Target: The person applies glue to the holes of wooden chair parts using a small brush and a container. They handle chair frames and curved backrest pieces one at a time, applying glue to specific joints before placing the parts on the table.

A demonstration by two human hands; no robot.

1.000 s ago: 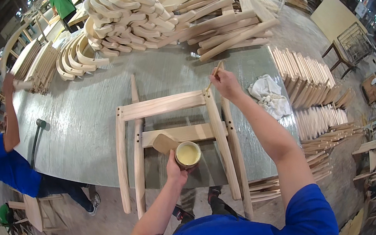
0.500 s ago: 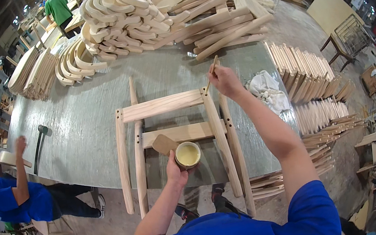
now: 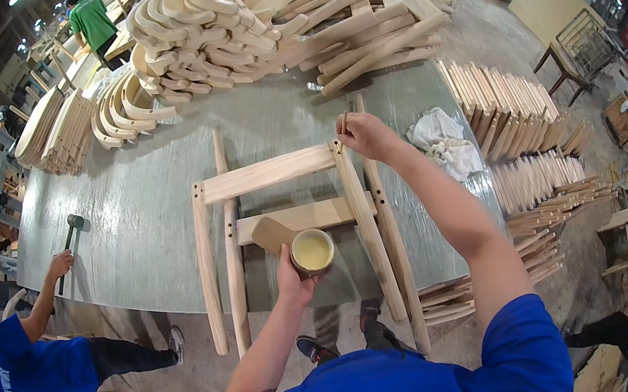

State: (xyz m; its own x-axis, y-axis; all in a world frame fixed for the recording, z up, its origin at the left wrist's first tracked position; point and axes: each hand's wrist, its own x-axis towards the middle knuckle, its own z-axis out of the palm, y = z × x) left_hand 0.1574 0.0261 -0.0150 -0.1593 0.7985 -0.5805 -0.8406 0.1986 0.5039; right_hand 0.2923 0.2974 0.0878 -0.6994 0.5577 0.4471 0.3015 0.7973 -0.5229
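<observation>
My left hand [image 3: 292,283] is closed around a round cup [image 3: 330,251] of pale yellow liquid that looks like glue. A flat, rounded wooden piece [image 3: 274,233] sticks out beside the cup; whether I hold it too I cannot tell. In my right hand [image 3: 369,138] is a thin wooden stick [image 3: 344,120], pinched over the upper right corner of a wooden chair frame. Its pale top rail [image 3: 269,174] joins two legs, with small dark holes at the corners. A second rail [image 3: 297,219], with dark holes by its legs, lies nearer me.
Piles of curved wooden parts [image 3: 197,41] and straight frames [image 3: 377,27] cover the far side of the metal-topped table [image 3: 127,219]. A white rag [image 3: 442,143] lies at right. Stacked slats [image 3: 501,98] stand beyond the right edge. At left, a co-worker's hand [image 3: 60,264] is at a mallet [image 3: 75,222].
My right hand has come slightly left and down, lowering the stick at the corner. The co-worker's hand has moved to the mallet's handle. My left hand with the cup has barely shifted.
</observation>
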